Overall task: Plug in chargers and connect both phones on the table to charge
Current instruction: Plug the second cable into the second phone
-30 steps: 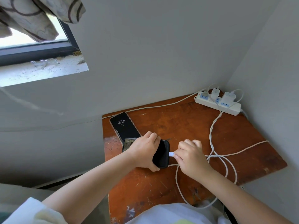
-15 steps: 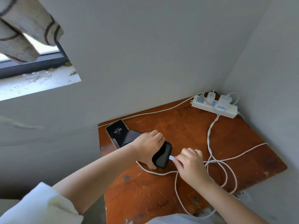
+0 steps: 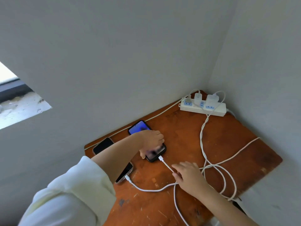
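A black-cased phone [image 3: 154,154] with a lit blue screen lies on the brown wooden table [image 3: 228,141]. My left hand [image 3: 152,139] grips it, fingers over the screen and thumb at its near side. A white cable [image 3: 165,163] is plugged into its near end. My right hand [image 3: 187,176] hovers open just right of that cable, fingertips touching it. A second dark phone [image 3: 103,145] lies at the table's left edge, its middle hidden under my left forearm. Another white cable [image 3: 146,190] is plugged into its near end.
A white power strip [image 3: 218,110] sits in the far corner with two white chargers [image 3: 211,98] plugged in. Loose cable loops [image 3: 226,178] lie right of my right hand. Walls close the table in behind and to the right. A window sill [image 3: 19,108] is at the left.
The plug that my right hand held at the black phone's end now sits in it, and the screen has lit up. My right hand has let go and opened.
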Demonstrator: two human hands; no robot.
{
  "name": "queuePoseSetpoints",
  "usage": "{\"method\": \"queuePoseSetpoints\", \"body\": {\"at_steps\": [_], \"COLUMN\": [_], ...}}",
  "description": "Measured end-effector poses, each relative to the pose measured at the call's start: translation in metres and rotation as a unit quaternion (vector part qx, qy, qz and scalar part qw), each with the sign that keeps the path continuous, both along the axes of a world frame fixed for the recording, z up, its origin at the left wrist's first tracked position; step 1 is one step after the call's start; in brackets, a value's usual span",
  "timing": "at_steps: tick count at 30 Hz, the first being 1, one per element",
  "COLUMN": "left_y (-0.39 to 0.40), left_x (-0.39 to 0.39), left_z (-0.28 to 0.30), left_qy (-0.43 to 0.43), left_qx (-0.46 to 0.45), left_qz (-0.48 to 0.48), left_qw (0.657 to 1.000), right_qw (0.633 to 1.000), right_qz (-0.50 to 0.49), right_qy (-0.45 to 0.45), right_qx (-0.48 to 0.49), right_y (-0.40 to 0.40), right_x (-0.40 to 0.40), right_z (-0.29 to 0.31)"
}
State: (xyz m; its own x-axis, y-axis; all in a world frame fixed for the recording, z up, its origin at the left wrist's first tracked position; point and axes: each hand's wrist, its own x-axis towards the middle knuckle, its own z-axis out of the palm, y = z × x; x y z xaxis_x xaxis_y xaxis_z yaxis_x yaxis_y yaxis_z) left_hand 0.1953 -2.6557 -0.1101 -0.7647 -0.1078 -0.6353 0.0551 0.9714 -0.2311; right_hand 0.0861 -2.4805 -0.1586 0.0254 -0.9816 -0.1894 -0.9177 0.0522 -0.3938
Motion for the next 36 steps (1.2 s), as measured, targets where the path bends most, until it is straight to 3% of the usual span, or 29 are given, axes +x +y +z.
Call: {"method": "queuePoseSetpoints", "body": {"at_steps": [2, 6, 11, 14, 15, 18, 20, 22, 27, 36], "left_y": [-0.001, 0.000, 0.009, 0.030, 0.043, 0.092, 0.121, 0.140, 0.160, 0.162], "left_x": [0.000, 0.000, 0.008, 0.027, 0.035, 0.052, 0.056, 0.055, 0.048, 0.049], "left_z": [-0.004, -0.009, -0.013, -0.010, -0.010, -0.023, -0.034, -0.048, -0.072, -0.079], "left_qy": [-0.012, -0.008, 0.013, 0.101, 0.169, 0.429, 0.468, 0.431, 0.338, 0.334], "left_qx": [-0.006, 0.006, -0.004, 0.057, 0.096, 0.126, 0.098, 0.083, 0.029, 0.011], "left_qz": [0.003, 0.048, 0.103, 0.200, 0.264, 0.406, 0.491, 0.564, 0.615, 0.608], "left_qw": [1.000, 0.999, 0.995, 0.973, 0.945, 0.797, 0.728, 0.700, 0.711, 0.720], "right_qw": [1.000, 0.993, 0.993, 0.992, 0.992, 0.991, 0.990, 0.990, 0.990, 0.990], "right_qz": [-0.004, -0.017, -0.041, -0.042, -0.042, -0.040, -0.040, -0.038, -0.039, -0.047], "right_qy": [-0.002, 0.049, 0.108, 0.117, 0.120, 0.128, 0.132, 0.136, 0.138, 0.130], "right_qx": [0.000, -0.103, -0.005, -0.002, -0.005, -0.015, -0.017, -0.021, -0.014, -0.021], "right_y": [0.000, -0.005, -0.017, -0.016, -0.015, -0.015, -0.015, -0.014, -0.014, -0.014], "right_x": [-0.002, -0.007, -0.014, -0.013, -0.013, -0.013, -0.012, -0.011, -0.010, -0.010], "right_z": [-0.004, -0.009, -0.026, -0.031, -0.032, -0.031, -0.031, -0.031, -0.027, -0.025]}}
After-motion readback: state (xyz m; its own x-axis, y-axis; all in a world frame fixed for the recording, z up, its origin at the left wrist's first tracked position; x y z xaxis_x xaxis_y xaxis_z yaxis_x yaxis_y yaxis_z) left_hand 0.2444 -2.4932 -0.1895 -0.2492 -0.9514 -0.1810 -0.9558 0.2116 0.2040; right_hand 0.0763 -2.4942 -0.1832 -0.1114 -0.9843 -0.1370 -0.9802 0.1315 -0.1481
